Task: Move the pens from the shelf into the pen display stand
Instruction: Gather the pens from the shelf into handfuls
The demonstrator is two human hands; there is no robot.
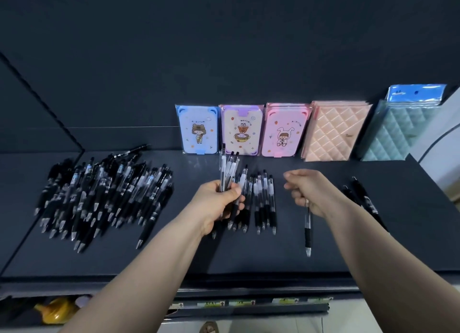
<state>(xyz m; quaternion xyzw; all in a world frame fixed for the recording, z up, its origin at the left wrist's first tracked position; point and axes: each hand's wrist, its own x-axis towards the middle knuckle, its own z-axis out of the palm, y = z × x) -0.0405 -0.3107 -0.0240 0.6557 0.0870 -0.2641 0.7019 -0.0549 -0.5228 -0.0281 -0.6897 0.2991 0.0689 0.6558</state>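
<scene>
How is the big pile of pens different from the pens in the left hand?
The big pile of pens lies flat on the shelf; the bunch of pens in the left hand stands up, gripped. The pile holds dozens; the bunch holds only a few. Both have dark grips and paler barrels.

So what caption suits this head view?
Left hand holds a bunch of pens, right hand holds one pen, above the shelf.

- Both bare forearms reach forward from the lower edge of the view, side by side and apart.
- The left hand (pixel 219 196) is curled closed around a bundle of pens (pixel 227 168), thumb across the front.
- The right hand (pixel 311 191) is loosely fisted, pinching one pen (pixel 308 229) that hangs tip-down below it.
</scene>
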